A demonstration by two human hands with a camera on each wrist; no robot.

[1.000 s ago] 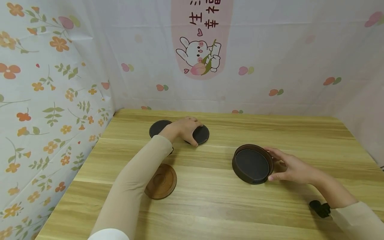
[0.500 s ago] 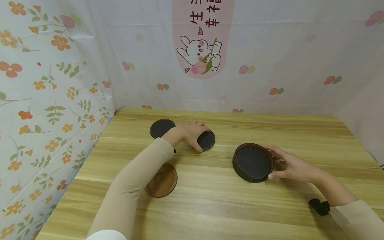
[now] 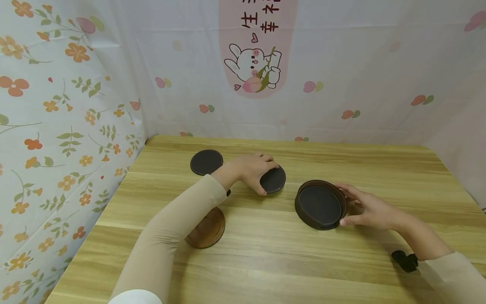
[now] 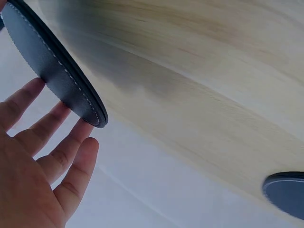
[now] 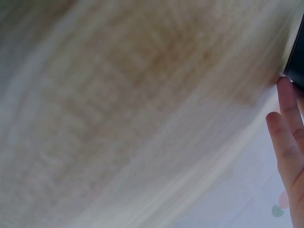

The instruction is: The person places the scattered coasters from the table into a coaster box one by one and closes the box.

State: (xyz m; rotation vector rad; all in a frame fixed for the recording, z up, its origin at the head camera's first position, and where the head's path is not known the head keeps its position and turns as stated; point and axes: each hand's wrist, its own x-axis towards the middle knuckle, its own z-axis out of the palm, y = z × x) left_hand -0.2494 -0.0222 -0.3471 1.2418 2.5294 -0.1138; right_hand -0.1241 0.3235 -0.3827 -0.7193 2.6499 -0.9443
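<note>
My left hand (image 3: pixel 253 171) holds a round black coaster (image 3: pixel 275 180) by its edges, thumb on the near side and fingers on the far side. White stitching runs along the rim of this coaster (image 4: pixel 57 71) in the left wrist view, where its shadow falls on the wood. To its right stands a round, low-walled dark brown coaster holder (image 3: pixel 303 214), with a black disc lying inside. My right hand (image 3: pixel 373 212) grips the holder's right side between thumb and fingers. In the right wrist view, only a dark corner of the holder (image 5: pixel 297 61) shows beside the fingertips.
Another black coaster (image 3: pixel 206 161) lies at the back left of the wooden table (image 3: pixel 273 261). A brown round wooden dish (image 3: pixel 210 232) sits nearer, partly hidden under my left forearm. Patterned cloth (image 3: pixel 334 76) hangs behind the table and along its left side.
My left hand has carried the black coaster rightward and slightly nearer, toward the holder. The back-left coaster is now less covered by the arm. My right hand and the holder stay in place.
</note>
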